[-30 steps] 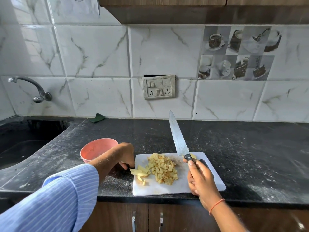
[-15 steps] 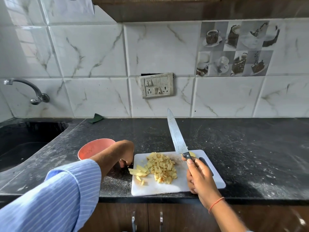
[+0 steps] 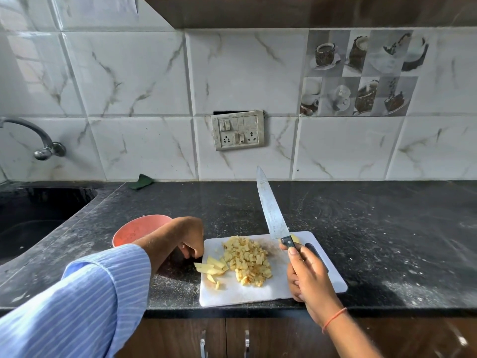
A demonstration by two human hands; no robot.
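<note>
One white cutting board (image 3: 258, 295) lay at the front edge of the black countertop (image 3: 361, 228), about midway along it. On the board sat one heap of pale yellow diced pieces (image 3: 249, 262), too many to count. A few longer slices (image 3: 210, 267) lay by the board's left edge, the outermost poking past it, and a single piece (image 3: 295, 238) sat near the far right corner.

The right hand (image 3: 307, 277) was wrapped firmly round the black handle of the one knife (image 3: 271, 210), thumb laid along the top. Its blade rose above the board's far edge, tip slanting up and away.

The left hand (image 3: 189, 236) hung at the board's left edge, just beside the slices, with its fingers curled under. Whether they pinched anything could not be told.

One pink bowl (image 3: 136, 228) stood just left of the board, partly behind the left forearm; its contents could not be made out.

A dark sink (image 3: 33, 215) filled the countertop's left end, with one tap (image 3: 38, 140) above it. One green scrap (image 3: 140, 182) lay at the back edge.
</note>
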